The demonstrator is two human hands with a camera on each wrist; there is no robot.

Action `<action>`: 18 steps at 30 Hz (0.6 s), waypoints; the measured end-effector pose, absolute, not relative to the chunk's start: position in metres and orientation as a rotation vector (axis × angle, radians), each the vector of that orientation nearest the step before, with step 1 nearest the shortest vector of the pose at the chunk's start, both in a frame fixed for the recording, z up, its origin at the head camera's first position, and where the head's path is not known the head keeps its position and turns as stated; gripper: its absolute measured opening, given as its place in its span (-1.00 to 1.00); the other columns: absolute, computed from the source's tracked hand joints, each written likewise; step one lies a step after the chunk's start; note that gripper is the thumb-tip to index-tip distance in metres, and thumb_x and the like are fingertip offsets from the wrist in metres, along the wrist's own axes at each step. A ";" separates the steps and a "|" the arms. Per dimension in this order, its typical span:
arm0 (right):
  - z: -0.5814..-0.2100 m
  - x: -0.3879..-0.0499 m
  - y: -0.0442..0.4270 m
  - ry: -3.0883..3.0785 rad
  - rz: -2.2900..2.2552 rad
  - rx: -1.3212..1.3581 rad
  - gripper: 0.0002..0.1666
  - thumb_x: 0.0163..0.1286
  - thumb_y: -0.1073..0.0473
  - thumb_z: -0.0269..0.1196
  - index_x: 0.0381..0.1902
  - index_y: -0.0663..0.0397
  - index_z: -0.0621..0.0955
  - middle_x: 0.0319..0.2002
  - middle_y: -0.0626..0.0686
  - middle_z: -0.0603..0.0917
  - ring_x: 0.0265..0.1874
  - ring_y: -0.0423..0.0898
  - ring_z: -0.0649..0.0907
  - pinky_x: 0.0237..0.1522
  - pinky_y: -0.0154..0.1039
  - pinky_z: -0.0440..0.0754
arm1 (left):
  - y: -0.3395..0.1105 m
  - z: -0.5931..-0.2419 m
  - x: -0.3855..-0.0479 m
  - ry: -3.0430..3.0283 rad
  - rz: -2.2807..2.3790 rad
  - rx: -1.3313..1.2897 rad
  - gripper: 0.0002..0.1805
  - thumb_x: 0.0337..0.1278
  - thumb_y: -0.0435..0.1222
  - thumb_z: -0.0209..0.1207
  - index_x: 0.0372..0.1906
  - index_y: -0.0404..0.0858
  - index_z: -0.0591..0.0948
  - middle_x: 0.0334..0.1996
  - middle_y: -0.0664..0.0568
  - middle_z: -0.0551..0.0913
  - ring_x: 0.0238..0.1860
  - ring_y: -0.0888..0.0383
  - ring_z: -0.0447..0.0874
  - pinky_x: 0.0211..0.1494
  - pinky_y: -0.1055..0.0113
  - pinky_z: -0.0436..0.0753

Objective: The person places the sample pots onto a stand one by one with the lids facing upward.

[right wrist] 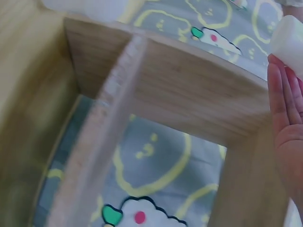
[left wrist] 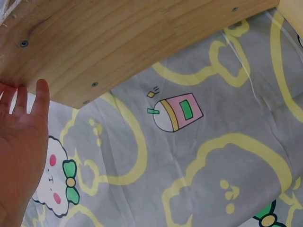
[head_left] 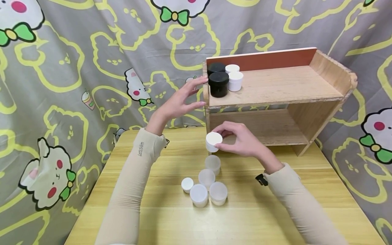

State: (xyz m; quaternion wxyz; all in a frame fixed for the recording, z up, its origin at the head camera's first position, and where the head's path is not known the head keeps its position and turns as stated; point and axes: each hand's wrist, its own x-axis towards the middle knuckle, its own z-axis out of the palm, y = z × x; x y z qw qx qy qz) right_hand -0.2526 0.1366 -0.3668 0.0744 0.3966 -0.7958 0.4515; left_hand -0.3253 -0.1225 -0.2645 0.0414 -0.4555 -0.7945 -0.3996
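As the right hand [head_left: 240, 139] pinches a white jar [head_left: 212, 143], roughly upright, between thumb and fingers in front of the shelf unit [head_left: 335, 73], the black jars [head_left: 218, 85] and white tubs [head_left: 235, 82] stand above it on the upper shelf [head_left: 284, 85], closer to the left hand [head_left: 181, 98], fingers extended and holding nothing. Only the left-wrist view shows screws [left wrist: 24, 43] in the unit's side panel [left wrist: 137, 40].

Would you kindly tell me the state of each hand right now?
Left hand: open, holding nothing, beside the shelf.
Right hand: closed, holding a white jar.
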 end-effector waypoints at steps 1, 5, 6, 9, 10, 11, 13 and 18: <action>-0.362 -0.251 0.139 -2.377 1.343 1.191 -0.60 0.24 0.20 0.53 0.04 0.01 0.72 -0.12 -0.07 0.74 -0.16 -0.21 0.73 -0.01 -0.31 0.74 | -0.123 -0.265 -0.326 -2.432 -1.221 -1.393 -0.25 0.39 -0.40 0.26 0.58 -0.32 0.23 0.64 -0.16 0.12 0.66 0.01 0.03 0.64 -0.02 0.25; -0.345 -0.248 0.148 -2.310 1.295 1.192 -0.56 0.19 0.25 0.55 0.04 0.03 0.71 -0.12 -0.09 0.75 -0.17 -0.23 0.72 -0.06 -0.38 0.73 | -0.122 -0.266 -0.328 -2.437 -1.226 -1.383 -0.25 0.39 -0.40 0.25 0.58 -0.31 0.23 0.64 -0.13 0.12 0.67 0.03 0.02 0.65 0.01 0.23; -0.341 -0.247 0.150 -2.290 1.285 1.191 -0.55 0.17 0.27 0.55 0.04 0.03 0.71 -0.12 -0.09 0.75 -0.17 -0.23 0.73 -0.07 -0.39 0.73 | -0.123 -0.266 -0.328 -2.440 -1.228 -1.380 -0.25 0.39 -0.40 0.25 0.58 -0.31 0.23 0.65 -0.12 0.12 0.67 0.04 0.02 0.66 0.02 0.23; -0.330 -0.246 0.157 -2.228 1.269 1.185 -0.52 0.13 0.33 0.56 0.04 0.07 0.72 -0.15 -0.07 0.75 -0.19 -0.25 0.73 -0.11 -0.43 0.71 | -0.123 -0.267 -0.329 -2.445 -1.229 -1.375 -0.25 0.39 -0.40 0.25 0.58 -0.30 0.23 0.65 -0.10 0.11 0.66 0.04 0.02 0.66 0.05 0.22; -0.327 -0.246 0.160 -2.208 1.270 1.179 -0.51 0.11 0.36 0.56 0.04 0.08 0.72 -0.16 -0.07 0.76 -0.19 -0.26 0.72 -0.12 -0.44 0.70 | -0.123 -0.267 -0.329 -2.445 -1.228 -1.375 -0.25 0.39 -0.40 0.25 0.58 -0.30 0.23 0.65 -0.10 0.11 0.66 0.04 0.03 0.66 0.06 0.22; -0.324 -0.245 0.162 -2.188 1.276 1.171 -0.49 0.10 0.39 0.55 0.04 0.10 0.73 -0.17 -0.05 0.76 -0.20 -0.26 0.72 -0.13 -0.45 0.69 | -0.123 -0.267 -0.328 -2.446 -1.229 -1.374 -0.25 0.40 -0.39 0.25 0.58 -0.30 0.22 0.65 -0.10 0.11 0.66 0.04 0.04 0.66 0.07 0.22; -0.318 -0.245 0.167 -2.156 1.304 1.149 -0.47 0.07 0.45 0.54 0.04 0.14 0.73 -0.17 -0.03 0.76 -0.20 -0.27 0.72 -0.12 -0.46 0.68 | -0.122 -0.267 -0.328 -2.445 -1.230 -1.377 -0.26 0.40 -0.39 0.25 0.58 -0.30 0.22 0.65 -0.10 0.11 0.66 0.02 0.04 0.66 0.07 0.22; -0.303 -0.244 0.179 -2.106 1.400 1.062 -0.47 0.04 0.55 0.48 0.03 0.28 0.72 -0.14 -0.09 0.76 -0.20 -0.26 0.74 -0.07 -0.47 0.68 | -0.122 -0.268 -0.328 -2.442 -1.244 -1.381 -0.26 0.40 -0.40 0.24 0.58 -0.30 0.22 0.65 -0.12 0.10 0.66 0.01 0.06 0.66 0.06 0.22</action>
